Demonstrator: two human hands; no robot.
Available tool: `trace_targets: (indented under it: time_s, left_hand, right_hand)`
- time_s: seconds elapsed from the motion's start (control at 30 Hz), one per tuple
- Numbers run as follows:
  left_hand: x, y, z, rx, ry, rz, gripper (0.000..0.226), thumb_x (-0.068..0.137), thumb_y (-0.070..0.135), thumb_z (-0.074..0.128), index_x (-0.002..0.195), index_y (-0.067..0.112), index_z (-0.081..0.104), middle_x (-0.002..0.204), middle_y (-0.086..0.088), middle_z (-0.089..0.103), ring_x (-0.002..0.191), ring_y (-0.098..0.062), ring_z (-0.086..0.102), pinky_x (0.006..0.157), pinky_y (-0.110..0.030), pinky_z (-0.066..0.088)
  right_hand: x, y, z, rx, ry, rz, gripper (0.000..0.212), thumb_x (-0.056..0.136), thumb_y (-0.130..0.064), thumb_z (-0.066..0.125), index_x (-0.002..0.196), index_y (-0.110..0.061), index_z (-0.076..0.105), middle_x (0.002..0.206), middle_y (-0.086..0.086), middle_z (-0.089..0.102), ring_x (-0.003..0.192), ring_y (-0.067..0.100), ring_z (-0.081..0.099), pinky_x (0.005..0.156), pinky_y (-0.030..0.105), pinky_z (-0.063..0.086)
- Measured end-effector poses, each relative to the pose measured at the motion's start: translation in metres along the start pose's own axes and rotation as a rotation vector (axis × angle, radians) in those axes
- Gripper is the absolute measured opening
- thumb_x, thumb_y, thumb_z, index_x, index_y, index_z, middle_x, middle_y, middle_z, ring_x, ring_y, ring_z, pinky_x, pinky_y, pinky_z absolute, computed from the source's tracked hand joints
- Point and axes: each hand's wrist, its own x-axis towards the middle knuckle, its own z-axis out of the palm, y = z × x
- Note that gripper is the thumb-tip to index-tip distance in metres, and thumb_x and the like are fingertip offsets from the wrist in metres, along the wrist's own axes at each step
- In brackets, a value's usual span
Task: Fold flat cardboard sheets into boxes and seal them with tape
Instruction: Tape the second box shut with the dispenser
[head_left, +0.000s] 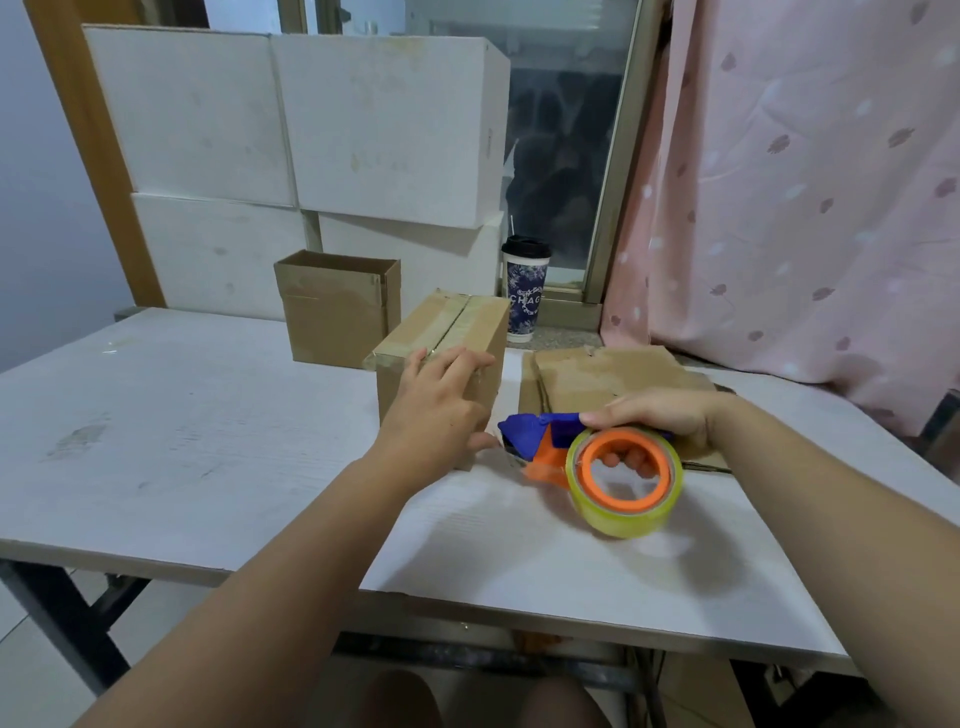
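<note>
A brown cardboard box (470, 327) with tape along its top seam stands in the middle of the white table (156, 441). My left hand (439, 410) lies flat against the box's near side, fingers straight and reaching onto its top edge. My right hand (657, 421) grips a blue and orange tape dispenser (545, 441) that carries a yellowish tape roll (626, 480), just right of the box and low over the table. A stack of flat cardboard sheets (597, 376) lies behind the dispenser.
An open-topped brown box (337, 306) stands behind on the left. Large white boxes (311, 130) are stacked against the back. A lidded paper cup (524, 288) sits on the window sill. A pink curtain (805, 182) hangs at right.
</note>
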Motion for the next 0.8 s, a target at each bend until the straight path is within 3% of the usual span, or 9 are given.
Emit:
trace_targets:
  time_s: [0.2,0.33,0.43,0.53,0.7,0.8]
  left_hand:
    - [0.000,0.000,0.009,0.005,0.043,0.003,0.022,0.066,0.043,0.070,0.054,0.025,0.071,0.119,-0.010,0.058,0.111,-0.031,0.039,0.091,-0.061,0.038]
    - [-0.003,-0.001,0.015,-0.005,0.082,-0.002,0.021,0.068,0.040,0.074,0.054,0.025,0.071,0.123,-0.010,0.056,0.115,-0.031,0.037,0.096,-0.060,0.033]
    - [-0.002,0.000,0.016,-0.013,0.099,-0.022,0.024,0.069,0.044,0.066,0.054,0.026,0.071,0.124,-0.008,0.055,0.116,-0.031,0.038,0.099,-0.054,0.024]
    - [-0.002,0.000,0.015,-0.017,0.084,-0.037,0.021,0.068,0.040,0.078,0.056,0.025,0.072,0.126,-0.007,0.053,0.117,-0.032,0.039,0.101,-0.054,0.023]
    - [-0.002,0.002,0.014,-0.023,0.063,-0.049,0.021,0.065,0.038,0.083,0.053,0.025,0.071,0.127,-0.005,0.052,0.116,-0.030,0.040,0.099,-0.055,0.027]
    - [-0.002,0.002,0.014,-0.002,0.049,-0.066,0.021,0.066,0.037,0.082,0.053,0.025,0.071,0.127,-0.004,0.051,0.117,-0.030,0.039,0.101,-0.054,0.024]
  right_hand:
    - [0.007,0.022,0.018,0.424,-0.100,0.052,0.039,0.079,-0.042,0.058,0.077,-0.003,0.065,0.066,0.010,0.062,0.043,0.011,0.049,0.041,0.016,0.038]
    - [0.012,0.033,0.023,0.579,-0.099,0.028,0.039,0.079,-0.041,0.056,0.078,-0.003,0.065,0.066,0.010,0.064,0.046,0.016,0.057,0.043,0.018,0.043]
    - [0.019,0.045,0.022,0.582,-0.016,0.036,0.038,0.073,-0.043,0.064,0.087,-0.009,0.071,0.083,0.010,0.071,0.067,0.021,0.068,0.063,0.030,0.055]
    - [0.018,0.049,0.019,0.511,0.015,0.091,0.038,0.070,-0.046,0.068,0.086,-0.012,0.074,0.088,0.009,0.072,0.073,0.021,0.067,0.078,0.035,0.050]
    - [0.014,0.044,0.016,0.433,0.000,0.082,0.038,0.073,-0.048,0.065,0.084,-0.013,0.074,0.085,0.006,0.071,0.071,0.018,0.067,0.073,0.031,0.053]
    - [0.011,0.041,0.015,0.386,-0.044,0.079,0.047,0.076,-0.052,0.063,0.093,-0.009,0.070,0.089,0.010,0.068,0.073,0.020,0.063,0.070,0.030,0.053]
